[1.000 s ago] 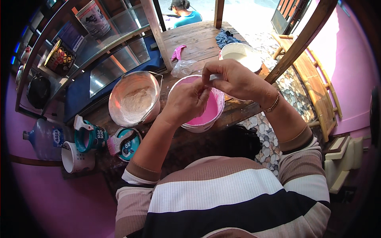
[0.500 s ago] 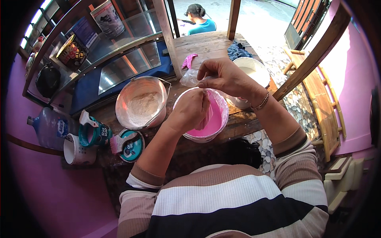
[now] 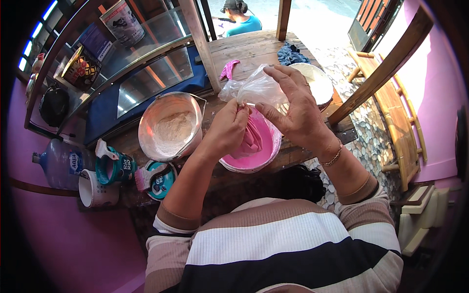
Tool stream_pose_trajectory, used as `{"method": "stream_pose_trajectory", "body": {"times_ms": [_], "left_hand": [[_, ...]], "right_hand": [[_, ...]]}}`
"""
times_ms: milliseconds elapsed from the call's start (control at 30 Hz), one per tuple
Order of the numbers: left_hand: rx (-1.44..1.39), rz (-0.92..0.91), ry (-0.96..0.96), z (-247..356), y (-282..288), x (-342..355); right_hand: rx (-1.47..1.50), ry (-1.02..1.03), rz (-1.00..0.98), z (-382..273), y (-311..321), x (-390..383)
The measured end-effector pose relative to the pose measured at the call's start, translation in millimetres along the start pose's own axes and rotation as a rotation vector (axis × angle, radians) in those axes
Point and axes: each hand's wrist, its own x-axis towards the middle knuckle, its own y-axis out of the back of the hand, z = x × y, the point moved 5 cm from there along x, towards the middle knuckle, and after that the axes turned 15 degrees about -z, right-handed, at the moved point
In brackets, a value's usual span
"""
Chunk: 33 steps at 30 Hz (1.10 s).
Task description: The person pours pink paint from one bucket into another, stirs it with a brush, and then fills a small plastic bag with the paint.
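My left hand (image 3: 225, 129) is closed round the gathered neck of a clear plastic bag (image 3: 256, 84). Below that fist hangs the bag's pink lower part (image 3: 252, 138), over a bucket of pink material (image 3: 269, 155) with a smeared rim. Above the fist the loose clear plastic spreads out. My right hand (image 3: 300, 110) is open beside the bag, thumb and fingers apart; whether it touches the plastic I cannot tell. Left of the pink bucket stands a handled bucket (image 3: 146, 133) with pale powder inside.
Behind my right hand is a white bucket (image 3: 320, 83). A pink cloth (image 3: 228, 70) and a blue cloth (image 3: 293, 53) lie farther back. At left are a teal tub (image 3: 128, 166), a brush (image 3: 143, 179), a white pot (image 3: 100, 190) and a water jug (image 3: 61, 161). A person (image 3: 242, 22) is outside.
My right hand has gone from a pinch to spread fingers, moving right and down. The clear plastic has fanned out, and the pink part below my left fist shows more.
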Motion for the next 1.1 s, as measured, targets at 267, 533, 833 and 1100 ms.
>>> {"method": "stream_pose_trajectory", "body": {"times_ms": [267,533,833,1100], "left_hand": [[-0.099,0.131,-0.141,-1.5,4.0,2.7],[-0.353,0.192,-0.182,-9.9,-1.0,9.2],[-0.609,0.281,-0.189,-5.8,-9.1,-3.2],[-0.502,0.12,-0.21,-17.2,-1.5,-2.6]], "right_hand": [[0.234,-0.077,-0.09,-17.4,-12.9,-49.1],[0.132,-0.266,-0.224,-31.9,-47.5,-56.3],[0.266,-0.202,-0.039,-29.9,-58.8,-58.8],[0.391,-0.116,-0.056,-27.7,-60.0,-53.3]]}}
